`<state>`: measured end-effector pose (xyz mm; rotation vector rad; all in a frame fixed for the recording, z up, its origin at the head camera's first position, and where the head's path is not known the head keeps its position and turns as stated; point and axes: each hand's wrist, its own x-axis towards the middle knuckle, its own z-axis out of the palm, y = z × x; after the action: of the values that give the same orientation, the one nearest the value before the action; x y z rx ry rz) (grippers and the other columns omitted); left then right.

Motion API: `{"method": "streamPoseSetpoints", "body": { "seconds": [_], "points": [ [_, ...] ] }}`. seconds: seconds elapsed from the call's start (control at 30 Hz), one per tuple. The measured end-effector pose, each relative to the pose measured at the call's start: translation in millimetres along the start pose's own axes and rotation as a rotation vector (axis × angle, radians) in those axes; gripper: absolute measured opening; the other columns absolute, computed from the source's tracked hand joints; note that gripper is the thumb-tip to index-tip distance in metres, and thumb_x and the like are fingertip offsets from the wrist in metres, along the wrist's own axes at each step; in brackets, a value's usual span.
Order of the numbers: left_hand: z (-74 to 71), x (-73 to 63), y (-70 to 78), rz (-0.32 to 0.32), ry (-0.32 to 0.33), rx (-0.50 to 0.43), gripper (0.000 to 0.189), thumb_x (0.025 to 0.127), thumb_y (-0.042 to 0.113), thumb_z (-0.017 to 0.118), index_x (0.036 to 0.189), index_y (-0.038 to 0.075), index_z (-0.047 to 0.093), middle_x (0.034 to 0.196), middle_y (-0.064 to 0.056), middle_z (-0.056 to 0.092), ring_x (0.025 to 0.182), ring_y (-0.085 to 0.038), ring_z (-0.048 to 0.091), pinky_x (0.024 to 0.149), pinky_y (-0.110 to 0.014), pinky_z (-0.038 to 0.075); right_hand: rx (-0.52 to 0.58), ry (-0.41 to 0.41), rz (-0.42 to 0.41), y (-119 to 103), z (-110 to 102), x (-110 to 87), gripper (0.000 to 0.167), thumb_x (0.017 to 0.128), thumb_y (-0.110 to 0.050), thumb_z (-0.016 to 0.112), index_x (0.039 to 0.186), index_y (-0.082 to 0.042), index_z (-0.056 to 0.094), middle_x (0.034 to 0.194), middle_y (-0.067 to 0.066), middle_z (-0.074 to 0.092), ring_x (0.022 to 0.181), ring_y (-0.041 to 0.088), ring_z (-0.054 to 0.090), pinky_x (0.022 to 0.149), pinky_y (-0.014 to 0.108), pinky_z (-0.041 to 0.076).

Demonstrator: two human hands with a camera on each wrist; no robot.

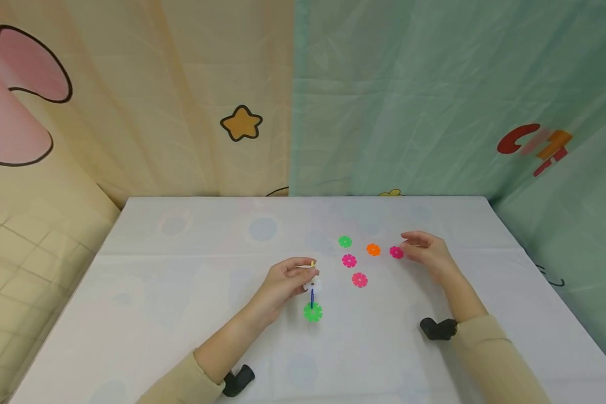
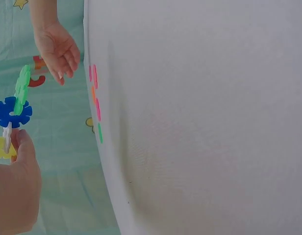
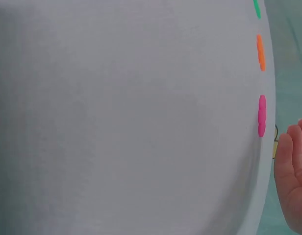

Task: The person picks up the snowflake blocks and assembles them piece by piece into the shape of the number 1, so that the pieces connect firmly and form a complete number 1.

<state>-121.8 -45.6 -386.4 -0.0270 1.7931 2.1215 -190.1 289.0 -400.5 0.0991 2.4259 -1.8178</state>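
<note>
My left hand pinches a short chain of slotted plastic snowflake discs above the table. In the left wrist view the chain runs from a yellow disc by the fingers through a white disc and a blue disc to a green disc at the far end. My right hand, fingers extended and holding nothing, hovers beside a loose magenta disc. Whether its fingertips touch that disc, I cannot tell from the head view; the right wrist view has the hand apart from it.
Left of the magenta disc lie an orange disc, a green disc and two pink discs, one farther back and one nearer. A pale cloth covers the table. Printed curtains hang behind it.
</note>
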Motion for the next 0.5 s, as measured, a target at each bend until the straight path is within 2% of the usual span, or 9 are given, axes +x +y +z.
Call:
{"method": "streamPoseSetpoints", "body": {
  "seconds": [0.13,0.27,0.4,0.5],
  "points": [
    [0.9,0.5,0.9,-0.003,0.010,0.016,0.034,0.087,0.013,0.066,0.116,-0.001,0.058,0.096,-0.007,0.068,0.081,-0.010,0.059,0.073,-0.024,0.049,-0.069,0.013,0.014,7.5,-4.3,3.7,0.046,0.089,-0.010,0.062,0.126,0.013,0.045,0.088,-0.006,0.058,0.077,0.005,0.058,0.073,0.016,0.050],
    [2.3,1.2,1.5,-0.010,0.013,0.031,0.035,0.087,0.015,0.066,0.117,-0.001,0.059,0.098,-0.008,0.068,0.084,-0.011,0.060,0.076,-0.026,0.050,-0.175,0.029,0.035,14.6,-5.2,8.8,0.044,0.088,-0.009,0.063,0.125,0.011,0.049,0.094,0.003,0.058,0.077,0.004,0.054,0.071,0.015,0.049],
    [3.3,1.5,2.4,-0.010,0.009,0.038,0.038,0.088,0.015,0.065,0.120,-0.003,0.056,0.102,-0.013,0.067,0.084,-0.011,0.060,0.078,-0.028,0.051,-0.272,0.025,0.042,16.9,-3.2,15.2,0.042,0.087,-0.007,0.064,0.123,0.010,0.052,0.100,0.014,0.058,0.081,0.010,0.053,0.069,0.015,0.049],
    [3.6,1.8,2.7,-0.008,0.005,0.039,0.039,0.088,0.015,0.064,0.121,-0.004,0.055,0.107,-0.017,0.065,0.084,-0.011,0.059,0.079,-0.029,0.051,-0.319,0.019,0.069,15.7,-0.9,19.5,0.043,0.085,-0.008,0.066,0.123,0.008,0.054,0.099,0.014,0.056,0.085,0.017,0.051,0.069,0.015,0.048]
  ]
}}
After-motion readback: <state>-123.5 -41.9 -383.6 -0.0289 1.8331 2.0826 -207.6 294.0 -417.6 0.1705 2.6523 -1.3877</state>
